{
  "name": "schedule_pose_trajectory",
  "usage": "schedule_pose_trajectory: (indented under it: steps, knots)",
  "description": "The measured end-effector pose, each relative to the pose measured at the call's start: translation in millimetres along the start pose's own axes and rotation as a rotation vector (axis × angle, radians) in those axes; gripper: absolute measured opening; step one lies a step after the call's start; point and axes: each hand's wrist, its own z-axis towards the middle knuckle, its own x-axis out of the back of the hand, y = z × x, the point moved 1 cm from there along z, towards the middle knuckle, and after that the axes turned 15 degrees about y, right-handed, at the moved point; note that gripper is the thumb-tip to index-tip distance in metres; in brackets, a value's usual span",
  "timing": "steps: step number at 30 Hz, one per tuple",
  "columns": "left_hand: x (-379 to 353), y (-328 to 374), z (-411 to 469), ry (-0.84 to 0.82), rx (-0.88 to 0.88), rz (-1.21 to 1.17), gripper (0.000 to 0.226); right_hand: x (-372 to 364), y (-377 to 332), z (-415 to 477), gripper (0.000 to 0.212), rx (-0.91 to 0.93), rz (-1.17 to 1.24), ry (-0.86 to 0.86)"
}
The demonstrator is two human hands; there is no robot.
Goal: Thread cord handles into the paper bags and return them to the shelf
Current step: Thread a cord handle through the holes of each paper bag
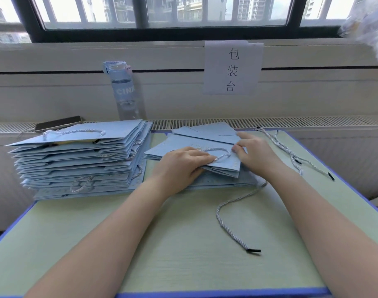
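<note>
A flat light-blue paper bag [224,166] lies on a small pile of bags at the table's middle back, with a white twisted cord handle [216,150] looped on its top edge. My left hand [181,166] grips the bag's near edge, thumb under it, fingers on top near the cord. My right hand [254,153] pinches the bag's upper right edge beside the cord's end. A loose cord [231,214] with a black tip trails from under the pile toward me. More loose cords [291,153] lie at the right.
A tall stack of blue bags with cord handles [80,155] fills the left of the green table [183,254]. A water bottle [124,91] and a dark phone [59,123] rest on the radiator ledge behind. A paper sign [232,67] hangs on the wall.
</note>
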Motion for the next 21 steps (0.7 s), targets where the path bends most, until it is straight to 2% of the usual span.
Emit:
schedule_pose_trajectory:
  steps: [5, 10, 14, 15, 19, 21]
  knots:
    - [-2.3, 1.4, -0.1, -0.012, 0.009, 0.001, 0.037, 4.2, -13.1, -2.7, 0.032, -0.099, 0.164, -0.071]
    - [-8.0, 7.0, -0.4, -0.059, -0.144, 0.055, 0.038, 3.9, -38.5, -5.7, 0.037, -0.107, 0.289, -0.168]
    - [-23.9, 23.8, -3.2, -0.103, -0.285, 0.132, 0.028, -2.9, -36.5, -8.5, 0.029, -0.111, 0.186, -0.407]
    - [-26.1, 25.9, -3.3, -0.106, -0.29, 0.135, 0.033, -1.9, -33.6, -8.2, 0.027, -0.117, 0.186, -0.437]
    - [-26.5, 28.4, -3.9, -0.119, -0.266, 0.115, 0.036, -5.5, -21.2, -5.3, 0.031, -0.033, -0.008, -0.367]
    - [-26.0, 30.4, -4.0, -0.14, -0.246, 0.084, 0.046, -7.4, -13.8, -4.6, 0.022, -0.027, -0.091, -0.305]
